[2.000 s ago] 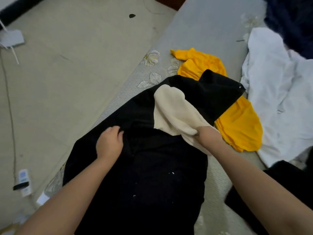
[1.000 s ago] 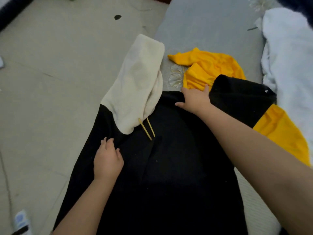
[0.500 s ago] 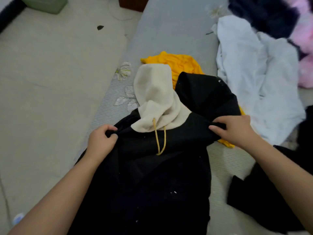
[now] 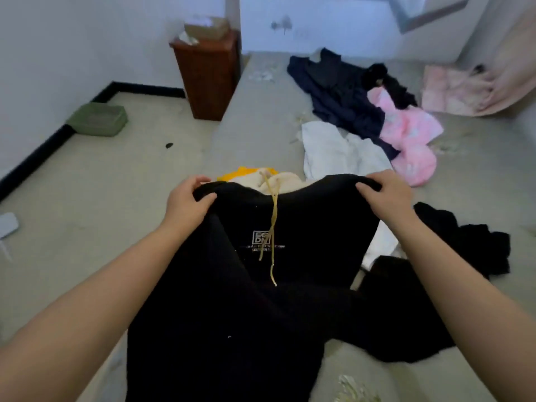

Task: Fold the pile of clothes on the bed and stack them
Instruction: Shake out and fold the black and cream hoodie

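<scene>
Both forearms stretched forward, near the bed's (image 4: 261,111) close end. Left hand (image 4: 185,203) curled round one shoulder of black hoodie (image 4: 246,314), thumb on front; right hand (image 4: 385,198) gripping other shoulder likewise. Hoodie held up by shoulders, body draped down over bed's left edge, yellow drawstring (image 4: 273,227) dangling over chest print, cream hood (image 4: 278,179) hanging behind. Just beyond, yellow garment (image 4: 243,172). Farther, mid-bed: white garment (image 4: 333,149), pink garment (image 4: 412,137), navy garment (image 4: 342,94).

Black hoodie (image 4: 261,314) hem cut off at bottom edge; chest print (image 4: 262,240) too blurred to read.
</scene>
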{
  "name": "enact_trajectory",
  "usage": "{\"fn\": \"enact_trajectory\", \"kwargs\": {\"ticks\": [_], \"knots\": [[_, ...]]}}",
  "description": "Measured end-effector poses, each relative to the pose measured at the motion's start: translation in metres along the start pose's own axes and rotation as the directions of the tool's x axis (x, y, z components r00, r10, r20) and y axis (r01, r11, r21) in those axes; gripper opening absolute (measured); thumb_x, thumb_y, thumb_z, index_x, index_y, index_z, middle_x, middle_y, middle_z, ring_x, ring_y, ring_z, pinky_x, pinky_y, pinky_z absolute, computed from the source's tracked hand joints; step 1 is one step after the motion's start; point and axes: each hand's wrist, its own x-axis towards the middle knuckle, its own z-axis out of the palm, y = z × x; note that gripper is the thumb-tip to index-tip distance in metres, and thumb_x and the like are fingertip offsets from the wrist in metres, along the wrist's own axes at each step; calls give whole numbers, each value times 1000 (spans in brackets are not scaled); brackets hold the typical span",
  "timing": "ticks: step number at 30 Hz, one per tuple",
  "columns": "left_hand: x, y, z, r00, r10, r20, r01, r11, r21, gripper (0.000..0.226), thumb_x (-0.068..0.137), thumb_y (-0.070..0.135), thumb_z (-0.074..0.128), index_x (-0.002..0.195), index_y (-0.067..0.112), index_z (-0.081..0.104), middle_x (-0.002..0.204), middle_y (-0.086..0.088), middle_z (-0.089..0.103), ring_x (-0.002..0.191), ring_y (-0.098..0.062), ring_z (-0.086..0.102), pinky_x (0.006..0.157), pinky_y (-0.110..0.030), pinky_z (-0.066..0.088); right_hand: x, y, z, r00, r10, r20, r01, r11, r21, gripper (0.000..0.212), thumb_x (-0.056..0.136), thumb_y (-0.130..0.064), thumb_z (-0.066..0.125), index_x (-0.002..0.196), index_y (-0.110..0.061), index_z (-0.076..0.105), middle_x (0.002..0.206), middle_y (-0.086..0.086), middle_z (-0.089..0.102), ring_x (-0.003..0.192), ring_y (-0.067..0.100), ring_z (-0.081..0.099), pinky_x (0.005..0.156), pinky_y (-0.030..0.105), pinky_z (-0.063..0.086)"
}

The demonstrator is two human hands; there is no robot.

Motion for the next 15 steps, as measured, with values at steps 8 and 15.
{"fn": "enact_trajectory", "kwargs": {"ticks": [8,15], "knots": [[10,155,-96,991,6,136,-4,1000,-16,30,88,-9,43,112,1,59,108,-17,57,95,-23,52,81,-27,41,3,-45,-154,941,-18,339,-80,958,274,14,81,-9,66,71,-14,60,67,-2,56,74,17,53,61,19,39],[-72,139,-96,967,-183,180,108,927,360,32,97,3,32,123,-9,47,128,-23,49,120,-34,47,93,-34,38,-73,-62,-114,802,145,579,52,949,-310,29,91,-23,54,64,-13,55,56,-5,50,49,9,39,55,20,36]]}}
